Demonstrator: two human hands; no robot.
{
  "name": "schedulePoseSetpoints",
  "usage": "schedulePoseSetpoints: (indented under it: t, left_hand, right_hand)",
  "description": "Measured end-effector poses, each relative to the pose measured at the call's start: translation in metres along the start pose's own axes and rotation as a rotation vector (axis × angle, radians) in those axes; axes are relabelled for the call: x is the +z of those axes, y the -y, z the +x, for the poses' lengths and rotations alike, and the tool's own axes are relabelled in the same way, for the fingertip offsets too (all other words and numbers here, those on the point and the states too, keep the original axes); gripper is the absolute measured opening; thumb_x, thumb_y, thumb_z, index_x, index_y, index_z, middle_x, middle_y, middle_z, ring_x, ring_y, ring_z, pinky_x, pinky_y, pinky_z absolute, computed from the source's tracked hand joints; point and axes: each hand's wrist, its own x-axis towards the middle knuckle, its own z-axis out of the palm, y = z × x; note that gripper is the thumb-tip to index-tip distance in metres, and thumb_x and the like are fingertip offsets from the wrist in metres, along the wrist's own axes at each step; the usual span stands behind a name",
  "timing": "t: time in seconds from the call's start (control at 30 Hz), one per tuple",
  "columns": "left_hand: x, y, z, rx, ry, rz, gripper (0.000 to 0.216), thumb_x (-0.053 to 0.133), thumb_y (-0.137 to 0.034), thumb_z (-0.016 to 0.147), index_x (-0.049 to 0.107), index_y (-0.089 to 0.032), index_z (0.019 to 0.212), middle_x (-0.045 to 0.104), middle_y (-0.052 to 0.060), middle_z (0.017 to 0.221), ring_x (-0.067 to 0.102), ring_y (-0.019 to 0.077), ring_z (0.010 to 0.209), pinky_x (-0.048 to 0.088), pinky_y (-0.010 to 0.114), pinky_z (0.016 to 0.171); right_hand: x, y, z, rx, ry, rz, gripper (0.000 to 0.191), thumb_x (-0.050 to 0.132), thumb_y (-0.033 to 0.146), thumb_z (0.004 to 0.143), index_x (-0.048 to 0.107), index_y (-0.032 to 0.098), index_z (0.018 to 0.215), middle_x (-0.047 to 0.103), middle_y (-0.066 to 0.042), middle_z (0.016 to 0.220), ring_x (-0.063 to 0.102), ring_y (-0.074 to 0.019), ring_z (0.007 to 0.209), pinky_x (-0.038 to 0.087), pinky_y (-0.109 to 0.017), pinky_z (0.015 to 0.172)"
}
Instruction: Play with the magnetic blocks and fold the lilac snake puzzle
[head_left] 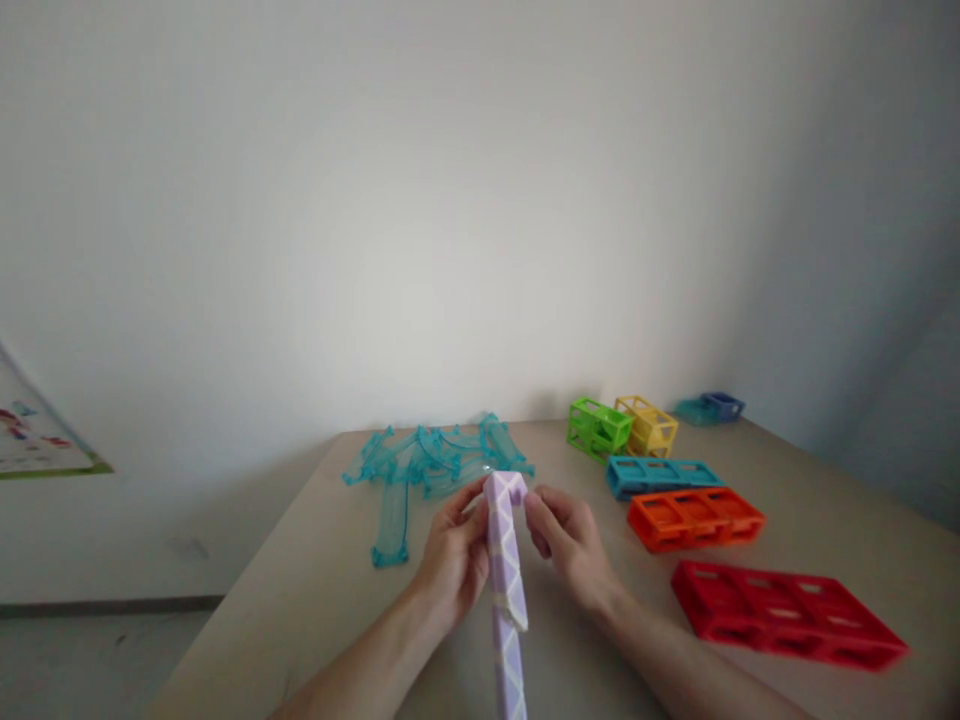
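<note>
A long, narrow lavender strip with white zigzag lines (505,555) runs from between my hands down past the bottom edge of the view. Its far end bends to the right in a short hook, and a pale piece juts out partway along it. My left hand (455,555) grips the strip from the left near the bend, thumb against its side. At the hooked end, my right hand (566,538) has its fingers curled, with thumb and forefinger pinched on the tip. The fingertips partly hide that tip.
Translucent teal track-like pieces (409,460) lie in a pile at the back left. On the right sit open-frame blocks: green (598,428), yellow (646,425), blue (664,476), orange (696,518) and red (787,610). A dark blue piece (724,404) stands by the wall.
</note>
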Motion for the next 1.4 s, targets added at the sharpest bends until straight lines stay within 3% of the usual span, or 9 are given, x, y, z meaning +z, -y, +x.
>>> schedulePoseSetpoints:
  t: [0.1,0.23,0.33,0.47,0.6,0.83,1.0,1.2,1.4]
  left_hand:
    - [0.002,-0.002,-0.002,-0.054,0.056,-0.025,0.039,0.079,-0.022,0.067,0.063,-0.016,0.102,0.067,0.003,0.073,0.061,0.0109,0.057,0.049,0.021,0.053]
    - [0.003,0.001,-0.006,-0.132,0.098,0.079,0.036,0.076,-0.027,0.072,0.06,-0.015,0.102,0.066,0.004,0.071,0.062,0.0128,0.055,0.05,0.024,0.054]
    - [0.001,0.007,-0.006,-0.109,0.087,0.217,0.03,0.073,-0.031,0.074,0.06,-0.016,0.096,0.065,0.002,0.072,0.059,0.011,0.053,0.046,0.022,0.052]
    - [-0.001,0.008,-0.006,-0.021,0.002,0.358,0.031,0.063,-0.046,0.08,0.059,-0.015,0.084,0.057,-0.001,0.064,0.052,0.0086,0.051,0.036,0.019,0.046]
    - [0.001,0.0,-0.009,0.123,0.074,0.516,0.031,0.063,-0.046,0.079,0.055,-0.015,0.077,0.051,-0.003,0.062,0.047,0.0082,0.053,0.032,0.018,0.047]
    - [-0.001,0.001,-0.01,0.231,0.011,0.751,0.024,0.061,-0.034,0.079,0.049,-0.017,0.07,0.047,-0.005,0.059,0.043,0.0084,0.051,0.033,0.019,0.047]
    - [-0.002,0.003,-0.009,0.247,0.007,0.806,0.015,0.056,-0.026,0.079,0.053,-0.015,0.069,0.05,-0.004,0.059,0.044,0.0097,0.055,0.035,0.02,0.051]
    - [-0.002,0.005,-0.008,0.158,-0.008,0.689,0.01,0.053,-0.021,0.075,0.053,-0.016,0.067,0.046,-0.005,0.056,0.04,0.009,0.053,0.032,0.02,0.05]
    - [0.0,0.006,-0.008,0.167,-0.033,0.589,0.011,0.056,-0.023,0.075,0.053,-0.016,0.067,0.048,-0.004,0.058,0.041,0.009,0.054,0.032,0.02,0.05]
  right_hand:
    - [0.001,0.004,0.002,-0.033,-0.03,0.052,0.029,0.059,0.046,0.085,0.058,0.018,0.088,0.058,-0.001,0.072,0.05,-0.0126,0.061,0.036,-0.022,0.05]
    - [0.005,0.002,0.001,0.018,0.102,0.169,0.042,0.056,0.05,0.085,0.057,0.017,0.111,0.058,-0.002,0.075,0.051,-0.0131,0.058,0.039,-0.023,0.047]
    - [0.005,-0.003,0.0,-0.014,0.106,0.166,0.04,0.055,0.049,0.086,0.059,0.017,0.11,0.056,0.0,0.072,0.049,-0.0119,0.056,0.039,-0.023,0.048]
    - [0.003,-0.006,0.001,-0.12,0.067,0.066,0.032,0.057,0.041,0.087,0.061,0.019,0.11,0.063,-0.002,0.086,0.059,-0.0176,0.08,0.046,-0.027,0.071]
    - [0.004,-0.005,0.003,-0.139,0.079,0.092,0.033,0.057,0.041,0.088,0.06,0.021,0.114,0.063,-0.005,0.102,0.059,-0.0198,0.093,0.045,-0.029,0.08]
    - [0.008,-0.004,0.003,0.015,0.084,0.3,0.029,0.061,0.043,0.084,0.053,0.02,0.1,0.055,0.002,0.072,0.05,-0.0111,0.06,0.04,-0.022,0.054]
    - [0.007,-0.005,0.003,-0.037,0.077,0.189,0.028,0.058,0.042,0.086,0.054,0.018,0.1,0.055,0.0,0.077,0.051,-0.013,0.067,0.04,-0.023,0.059]
    - [0.004,-0.003,0.002,-0.073,0.093,0.085,0.027,0.053,0.043,0.09,0.054,0.019,0.102,0.052,0.001,0.075,0.048,-0.0123,0.064,0.038,-0.023,0.056]
    - [0.007,0.0,-0.001,-0.016,0.09,0.227,0.036,0.059,0.045,0.085,0.051,0.021,0.11,0.055,0.001,0.078,0.052,-0.0118,0.062,0.04,-0.021,0.053]
